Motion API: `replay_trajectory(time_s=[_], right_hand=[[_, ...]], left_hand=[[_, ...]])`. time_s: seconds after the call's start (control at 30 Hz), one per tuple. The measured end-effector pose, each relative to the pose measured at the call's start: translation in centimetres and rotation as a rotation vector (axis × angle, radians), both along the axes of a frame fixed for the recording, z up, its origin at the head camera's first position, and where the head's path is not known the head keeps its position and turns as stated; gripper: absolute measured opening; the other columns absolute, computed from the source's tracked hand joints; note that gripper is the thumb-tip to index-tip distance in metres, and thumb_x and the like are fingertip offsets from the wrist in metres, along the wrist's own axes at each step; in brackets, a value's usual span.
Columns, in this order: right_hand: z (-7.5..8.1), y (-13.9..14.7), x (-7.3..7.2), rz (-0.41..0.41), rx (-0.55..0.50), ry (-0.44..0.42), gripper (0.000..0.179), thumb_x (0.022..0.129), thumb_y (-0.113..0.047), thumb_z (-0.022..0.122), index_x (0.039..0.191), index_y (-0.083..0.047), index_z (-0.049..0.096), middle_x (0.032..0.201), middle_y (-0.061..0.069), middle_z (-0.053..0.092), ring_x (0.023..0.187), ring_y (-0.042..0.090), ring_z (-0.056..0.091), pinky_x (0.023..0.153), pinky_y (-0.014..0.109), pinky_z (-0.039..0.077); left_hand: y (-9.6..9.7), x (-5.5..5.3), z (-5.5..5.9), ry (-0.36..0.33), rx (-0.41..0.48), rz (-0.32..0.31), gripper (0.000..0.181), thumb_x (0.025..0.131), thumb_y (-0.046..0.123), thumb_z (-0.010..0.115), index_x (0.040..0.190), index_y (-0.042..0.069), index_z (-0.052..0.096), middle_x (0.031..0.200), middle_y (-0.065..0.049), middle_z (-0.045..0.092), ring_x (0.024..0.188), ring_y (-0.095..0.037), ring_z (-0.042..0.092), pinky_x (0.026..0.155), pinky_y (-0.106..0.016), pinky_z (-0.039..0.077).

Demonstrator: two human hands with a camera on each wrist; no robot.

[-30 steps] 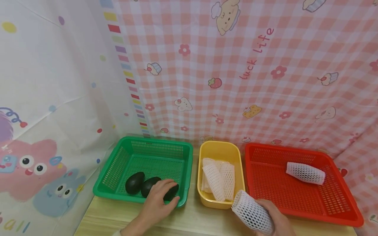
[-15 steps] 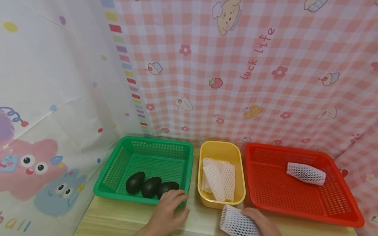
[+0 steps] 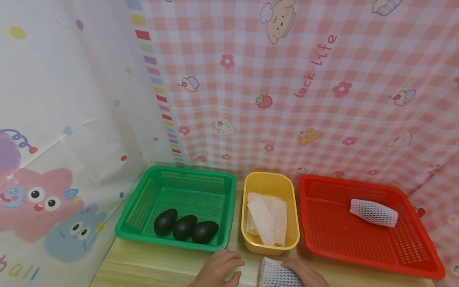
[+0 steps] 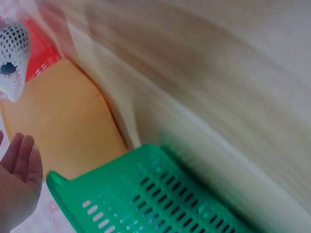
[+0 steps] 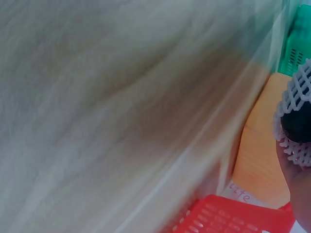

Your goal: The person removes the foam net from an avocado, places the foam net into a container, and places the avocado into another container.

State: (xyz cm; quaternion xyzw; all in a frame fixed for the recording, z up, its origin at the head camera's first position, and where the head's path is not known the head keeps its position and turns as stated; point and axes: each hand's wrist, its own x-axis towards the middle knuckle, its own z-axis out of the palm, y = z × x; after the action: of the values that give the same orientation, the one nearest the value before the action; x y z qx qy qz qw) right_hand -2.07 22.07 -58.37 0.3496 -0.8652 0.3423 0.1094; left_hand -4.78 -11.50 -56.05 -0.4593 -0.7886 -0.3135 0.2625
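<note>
My right hand point(image 3: 305, 274) grips an avocado point(image 5: 297, 124) wrapped in a white foam net sleeve point(image 3: 277, 274), low at the front of the table. In the right wrist view the fruit's dark end shows through the sleeve's mouth. My left hand point(image 3: 221, 269) is apart from the sleeve, fingers loosely bent with nothing in them, just in front of the green basket point(image 3: 172, 243). That basket holds three bare dark avocados point(image 3: 184, 228) side by side. Several flat foam net sleeves point(image 3: 261, 221) lie in the yellow bin point(image 3: 269, 249) between the baskets.
At the right stands a red basket point(image 3: 340, 239), where one netted piece point(image 3: 373, 212) lies near the back. All three containers sit on a wooden table point(image 3: 143, 263). A pink checked cloth point(image 3: 244, 119) hangs right behind them.
The left hand has drawn back from over the avocados in the green basket, toward me and rightward. The right hand has brought the netted avocado left and closer to me.
</note>
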Motion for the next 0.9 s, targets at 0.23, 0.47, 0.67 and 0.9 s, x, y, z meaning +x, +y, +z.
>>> replay_trajectory(time_s=[0.23, 0.47, 0.67, 0.9], right_hand=[[-0.7, -1.0, 0.4, -0.033, -0.009, -0.034, 0.07, 0.076, -0.047, 0.091, 0.136, -0.024, 0.061, 0.129, -0.011, 0.064, 0.11, 0.007, 0.064, 0.094, 0.018, 0.05], [-0.8, -1.5, 0.5, -0.044, 0.035, -0.139, 0.068, 0.08, -0.054, 0.087, 0.136, -0.027, 0.06, 0.13, -0.014, 0.063, 0.111, 0.004, 0.063, 0.09, 0.03, 0.057], [-1.3, -1.8, 0.4, -0.053, 0.035, -0.168, 0.069, 0.08, -0.057, 0.087, 0.136, -0.027, 0.059, 0.131, -0.014, 0.062, 0.112, 0.005, 0.063, 0.09, 0.033, 0.057], [-2.3, -2.1, 0.5, -0.048, -0.041, -0.129, 0.069, 0.078, -0.051, 0.09, 0.136, -0.028, 0.06, 0.13, -0.016, 0.062, 0.109, 0.005, 0.064, 0.086, 0.032, 0.057]], left_hand=[[0.4, 0.5, -1.5, -0.076, -0.111, 0.005, 0.03, 0.076, 0.008, 0.087, 0.102, 0.013, 0.073, 0.105, 0.001, 0.07, 0.095, -0.012, 0.065, 0.087, -0.019, 0.05], [0.9, 0.4, -1.9, -0.286, -0.224, 0.003, 0.02, 0.086, 0.008, 0.081, 0.104, 0.009, 0.075, 0.106, 0.002, 0.069, 0.097, -0.009, 0.064, 0.086, -0.018, 0.05], [1.6, 0.2, -2.2, -0.403, -0.264, 0.002, 0.018, 0.09, 0.008, 0.077, 0.108, 0.008, 0.076, 0.107, 0.002, 0.069, 0.097, -0.008, 0.063, 0.084, -0.017, 0.05], [2.2, -0.1, -2.6, -0.54, -0.296, 0.003, 0.023, 0.093, 0.011, 0.075, 0.116, 0.008, 0.074, 0.109, 0.004, 0.07, 0.099, -0.005, 0.062, 0.083, -0.019, 0.051]])
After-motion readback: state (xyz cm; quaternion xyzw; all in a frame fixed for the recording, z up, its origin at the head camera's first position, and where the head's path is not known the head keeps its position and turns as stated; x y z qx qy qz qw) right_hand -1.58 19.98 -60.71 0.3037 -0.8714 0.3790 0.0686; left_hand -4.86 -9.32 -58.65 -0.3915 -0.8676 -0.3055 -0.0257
